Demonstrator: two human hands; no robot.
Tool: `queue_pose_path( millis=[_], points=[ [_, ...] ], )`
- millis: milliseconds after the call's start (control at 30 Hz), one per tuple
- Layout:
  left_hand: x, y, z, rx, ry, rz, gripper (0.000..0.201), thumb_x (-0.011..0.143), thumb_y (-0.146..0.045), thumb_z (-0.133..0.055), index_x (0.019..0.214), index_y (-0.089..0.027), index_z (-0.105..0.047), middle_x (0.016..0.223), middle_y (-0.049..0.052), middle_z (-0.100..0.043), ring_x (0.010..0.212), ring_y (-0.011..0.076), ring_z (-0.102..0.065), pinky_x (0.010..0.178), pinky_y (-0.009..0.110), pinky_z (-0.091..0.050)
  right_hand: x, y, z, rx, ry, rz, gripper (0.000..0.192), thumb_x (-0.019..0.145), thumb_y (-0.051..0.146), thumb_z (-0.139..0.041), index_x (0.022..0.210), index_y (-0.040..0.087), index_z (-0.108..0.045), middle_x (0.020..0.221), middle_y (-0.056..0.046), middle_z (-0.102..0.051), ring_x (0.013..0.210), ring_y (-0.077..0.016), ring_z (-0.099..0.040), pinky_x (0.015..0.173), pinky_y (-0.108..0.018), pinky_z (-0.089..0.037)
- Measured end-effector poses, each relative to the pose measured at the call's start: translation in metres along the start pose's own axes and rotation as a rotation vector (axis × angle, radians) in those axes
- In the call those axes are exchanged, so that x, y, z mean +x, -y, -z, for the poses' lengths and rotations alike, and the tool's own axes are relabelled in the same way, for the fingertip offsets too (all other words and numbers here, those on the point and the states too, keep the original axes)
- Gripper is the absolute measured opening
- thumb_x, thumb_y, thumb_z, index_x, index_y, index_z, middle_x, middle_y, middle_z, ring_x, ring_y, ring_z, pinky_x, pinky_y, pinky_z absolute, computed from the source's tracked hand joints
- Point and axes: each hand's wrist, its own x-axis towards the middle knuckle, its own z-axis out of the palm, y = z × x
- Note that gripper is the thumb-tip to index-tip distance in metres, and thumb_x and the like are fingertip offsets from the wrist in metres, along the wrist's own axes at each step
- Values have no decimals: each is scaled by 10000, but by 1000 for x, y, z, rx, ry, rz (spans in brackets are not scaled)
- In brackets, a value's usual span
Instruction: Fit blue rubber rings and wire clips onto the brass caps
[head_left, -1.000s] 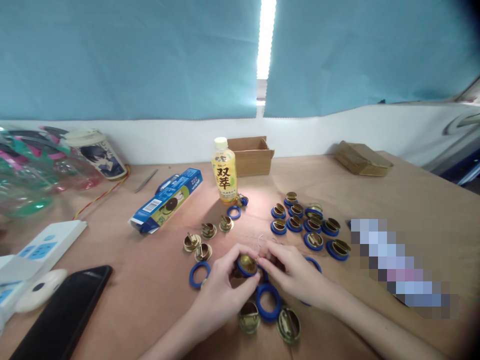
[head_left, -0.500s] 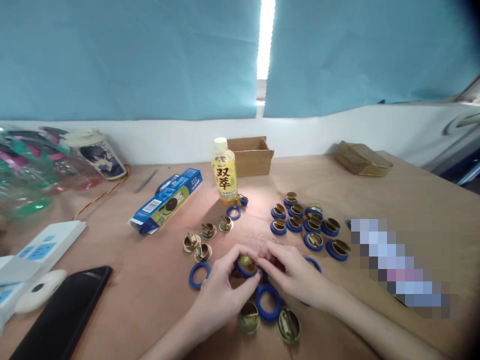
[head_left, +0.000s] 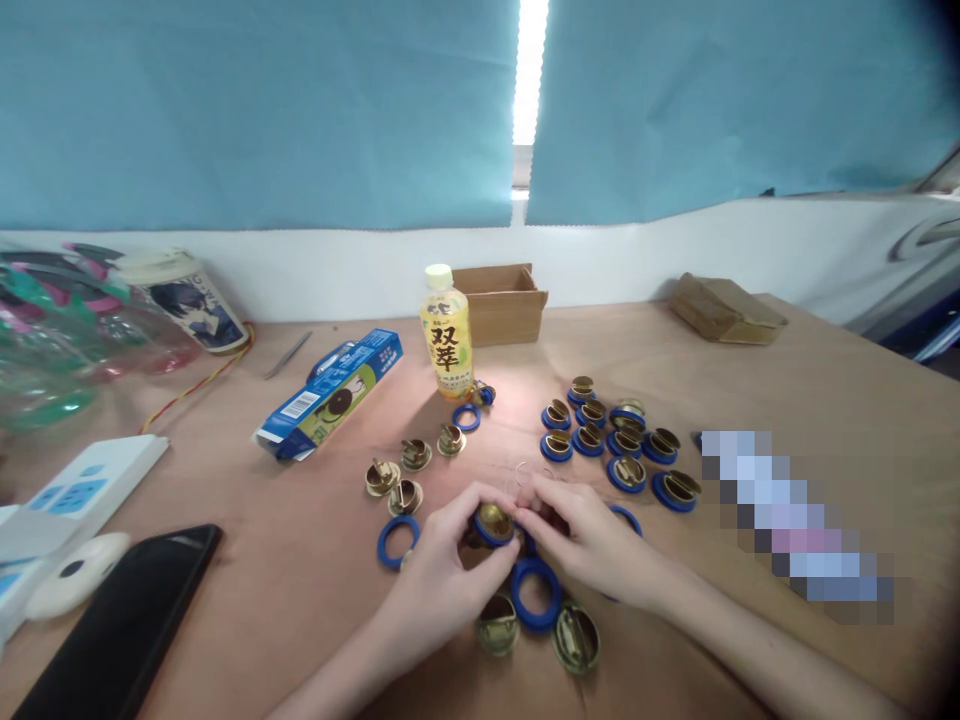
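My left hand (head_left: 457, 565) grips a round brass fitting (head_left: 493, 522) with a blue ring around it, held between thumb and fingers. Against its right edge, the fingertips of my right hand (head_left: 581, 530) are pinched together; what they hold is too small to make out. Thin wire loops (head_left: 520, 472) show just behind these fingers. Below the hands lie a loose blue ring (head_left: 536, 596), a brass fitting (head_left: 499, 625) and another brass fitting (head_left: 577, 637). One more blue ring (head_left: 398, 543) is left of my left hand, and my right hand partly covers another blue ring (head_left: 627, 518).
Several ringed brass fittings (head_left: 589, 440) stand grouped at right, with several bare ones (head_left: 415, 454) at left. Behind are a drink bottle (head_left: 448, 340), a cardboard box (head_left: 499, 315) and a blue carton (head_left: 330, 395). A phone (head_left: 127, 620) lies at front left; spray bottles (head_left: 67, 330) stand beyond.
The whole view has shifted slightly, with things sitting a little higher in the picture. Both hands keep nearly the same pose around the ringed brass fitting.
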Motion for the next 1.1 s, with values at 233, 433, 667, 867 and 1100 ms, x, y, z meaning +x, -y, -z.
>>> queue_pose_path(
  millis=[233, 433, 667, 867, 1100],
  points=[
    [1, 1, 0, 124, 7, -100, 244, 874, -47, -591, 1036, -225, -628, 1041, -7, -693, 960, 163, -651, 872, 249, -483, -1, -4, -2, 16, -2, 14, 148, 998, 196, -530, 851, 193, -542, 758, 23, -594, 684, -126, -559, 633, -233, -375],
    [0, 1, 0, 128, 14, -90, 248, 869, -40, -590, 1037, -219, -626, 1044, -3, -698, 959, 169, -655, 870, 253, -489, -2, -5, -2, -2, -12, 22, 143, 995, 189, -534, 852, 195, -541, 752, 29, -590, 671, -121, -547, 622, -231, -364],
    [0, -1, 0, 131, 17, -84, 245, 873, -44, -583, 1043, -216, -623, 1041, 9, -699, 954, 180, -656, 867, 270, -498, -2, -4, -2, -13, -8, 16, 141, 991, 181, -535, 851, 194, -536, 766, 28, -594, 700, -122, -564, 640, -233, -377],
    [0, 0, 0, 119, 16, -88, 250, 869, -45, -581, 1049, -213, -622, 1054, 21, -698, 965, 189, -659, 876, 288, -507, -2, -3, -2, -12, -13, 20, 143, 991, 173, -529, 849, 196, -534, 769, 26, -597, 702, -124, -565, 646, -236, -384],
    [0, -2, 1, 132, 11, -63, 212, 882, -86, -586, 1045, -217, -618, 1014, 17, -711, 921, 193, -670, 854, 296, -523, -2, -3, -2, 2, -8, 13, 152, 1000, 187, -516, 849, 199, -531, 766, 19, -596, 705, -136, -569, 653, -246, -393]
  ],
)
